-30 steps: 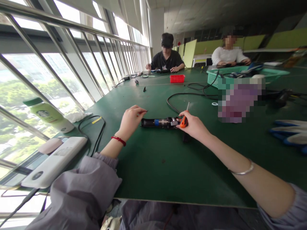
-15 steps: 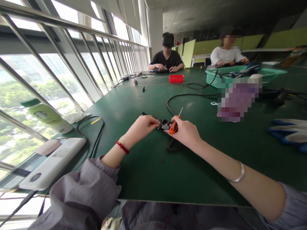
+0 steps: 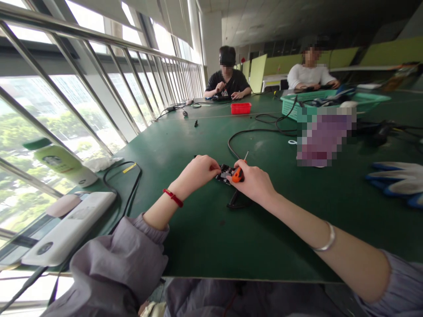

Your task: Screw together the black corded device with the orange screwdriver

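Note:
A small black device with grey parts lies on the green table between my two hands. My left hand is at its left end, thumb and fingertips pinched together; whatever they hold is too small or hidden to make out. My right hand grips a screwdriver by its orange and black handle, its thin shaft pointing up and away from the device. The fingertips of that hand also touch the device's right side. Just below, a short black cable piece rests on the table.
A green basket, a red tray and blue-white gloves lie farther out. A black cable curves behind the device. To the left are a bottle and a white power bank. Two people sit across the table.
My left fingers have lifted slightly and closed into a tighter pinch at the device's left end. My right hand keeps the screwdriver in much the same pose. The far person in black raised one hand.

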`<state>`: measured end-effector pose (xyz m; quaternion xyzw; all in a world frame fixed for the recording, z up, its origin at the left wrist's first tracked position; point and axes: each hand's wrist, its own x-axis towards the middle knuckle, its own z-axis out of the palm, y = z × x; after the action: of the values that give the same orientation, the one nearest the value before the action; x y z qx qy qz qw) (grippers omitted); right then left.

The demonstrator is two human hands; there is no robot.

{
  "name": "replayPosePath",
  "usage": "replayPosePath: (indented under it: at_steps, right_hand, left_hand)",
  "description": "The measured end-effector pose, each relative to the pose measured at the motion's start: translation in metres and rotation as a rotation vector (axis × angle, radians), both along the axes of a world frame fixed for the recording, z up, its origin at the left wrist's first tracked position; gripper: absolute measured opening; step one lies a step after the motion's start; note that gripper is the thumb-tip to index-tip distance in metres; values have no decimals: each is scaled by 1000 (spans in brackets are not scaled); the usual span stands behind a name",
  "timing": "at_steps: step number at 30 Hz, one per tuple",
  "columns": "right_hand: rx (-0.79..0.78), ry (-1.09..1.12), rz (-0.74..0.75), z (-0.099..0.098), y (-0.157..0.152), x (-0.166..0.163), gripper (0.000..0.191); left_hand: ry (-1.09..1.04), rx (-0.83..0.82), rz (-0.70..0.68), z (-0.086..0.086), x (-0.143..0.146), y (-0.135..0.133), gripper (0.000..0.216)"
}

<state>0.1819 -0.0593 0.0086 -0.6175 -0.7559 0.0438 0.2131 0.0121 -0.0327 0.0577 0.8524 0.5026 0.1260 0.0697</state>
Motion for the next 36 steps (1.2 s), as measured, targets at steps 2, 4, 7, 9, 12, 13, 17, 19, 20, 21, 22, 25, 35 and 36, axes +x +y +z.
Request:
replayPosePath:
  at_steps: [2,4,7,9,12,13,17,19,20,21,22,25,35,36]
  right_hand:
    - [-3,5,-1,0,0,1,30]
    - [0,2,-5,-1,0,1,30]
    - [0,14,6,-1,1,2,28]
    - [-2,18,11,-1,0,3,28]
    - [-4,8,1,-1,0,3,28]
    - [-4,7,-2,-1,0,3,28]
    - [-12,11,-8,-1,1,3,28]
    - [-17,12,-7,-2,1,3,28]
    - [-18,14,-5,-2,1,4,28]
    - [-17,15,-4,-2,1,4,28]
    - [-16,15,-4,-1,1,4,28]
    - [-21,12,-4,-1,1,4,28]
    - [-46,56,9,-2,2,6,26]
    - [-48,62,11,-2,2,6,26]
  left_hand:
    - [34,-5,1,5,3,2,19]
    - [70,-11,-10,10,6,3,19]
    - [151,-18,-11,19,10,2,19]
    - [210,-34,21,25,13,0,18]
    - [281,-63,65,31,20,-3,16]
    - [300,-65,67,33,23,-4,16]
    - [354,-36,87,35,32,-5,15]
    - [364,-31,103,34,35,-3,14]
    - [365,-32,108,34,35,-2,13]
    - [364,-34,113,34,35,-1,11]
    - [364,-37,121,33,35,0,10]
    - [358,-48,131,31,34,1,9]
    - [354,21,197,20,41,4,11]
    - [353,26,202,20,41,4,12]
